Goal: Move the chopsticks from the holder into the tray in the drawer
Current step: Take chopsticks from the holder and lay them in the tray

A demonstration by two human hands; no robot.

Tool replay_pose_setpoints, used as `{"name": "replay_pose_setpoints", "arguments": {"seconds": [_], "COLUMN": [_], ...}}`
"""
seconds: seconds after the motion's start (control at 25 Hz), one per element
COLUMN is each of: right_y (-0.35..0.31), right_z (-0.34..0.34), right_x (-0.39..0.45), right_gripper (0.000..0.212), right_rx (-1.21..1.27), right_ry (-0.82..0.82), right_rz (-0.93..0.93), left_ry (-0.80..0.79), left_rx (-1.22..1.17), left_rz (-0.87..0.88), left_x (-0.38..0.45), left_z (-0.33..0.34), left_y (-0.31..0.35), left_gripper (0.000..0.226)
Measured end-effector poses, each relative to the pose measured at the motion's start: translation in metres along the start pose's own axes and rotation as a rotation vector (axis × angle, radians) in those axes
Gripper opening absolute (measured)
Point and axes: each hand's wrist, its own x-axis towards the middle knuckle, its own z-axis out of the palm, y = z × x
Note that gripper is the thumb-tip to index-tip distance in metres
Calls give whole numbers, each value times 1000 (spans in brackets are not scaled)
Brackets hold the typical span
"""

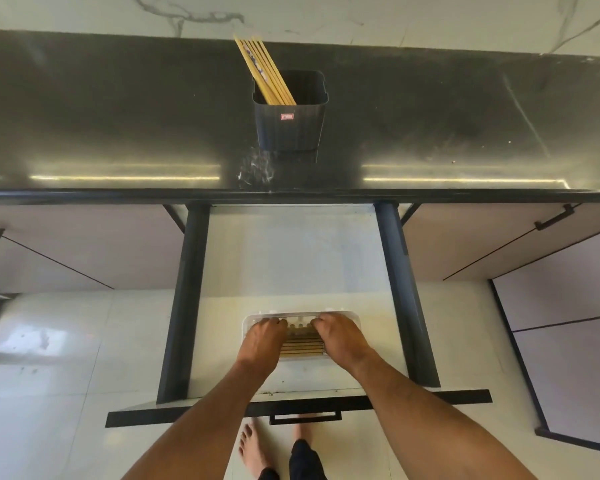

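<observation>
Black holder (290, 124) on worktop (118, 126) kept several chopsticks (264, 69), leaning. Clear tray (248, 322) in open drawer (291, 265) held others (302, 348). Left hand (262, 336) and right hand (338, 336) rested there, fingers curled over them; actual grip unclear.

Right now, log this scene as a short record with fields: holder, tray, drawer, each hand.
holder: black holder upright on the dark counter, chopsticks leaning out of it
tray: clear tray on the drawer floor, chopsticks lying inside
drawer: drawer pulled open
left hand: left hand down in the tray, fingers curled
right hand: right hand down in the tray, fingers curled
grip: cannot tell
</observation>
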Motion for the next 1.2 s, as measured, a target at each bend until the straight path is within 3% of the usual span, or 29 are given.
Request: {"name": "replay_pose_setpoints", "arguments": {"seconds": [0.32,0.96,1.2], "right_y": [8,1,4], "right_z": [1,-8,-2], "right_x": [-6,-6,-6], "right_gripper": [9,9,13], "right_rx": [-101,-147,-133], "right_ry": [-8,39,61], "right_rz": [44,98,82], "left_ry": [28,97,123], "left_rx": [-132,-70,-204], "left_rz": [-57,-87,-90], "left_x": [-6,-10,-11], "left_z": [-16,-13,-14], "left_y": [1,2,0], "left_gripper": [9,19,21]}}
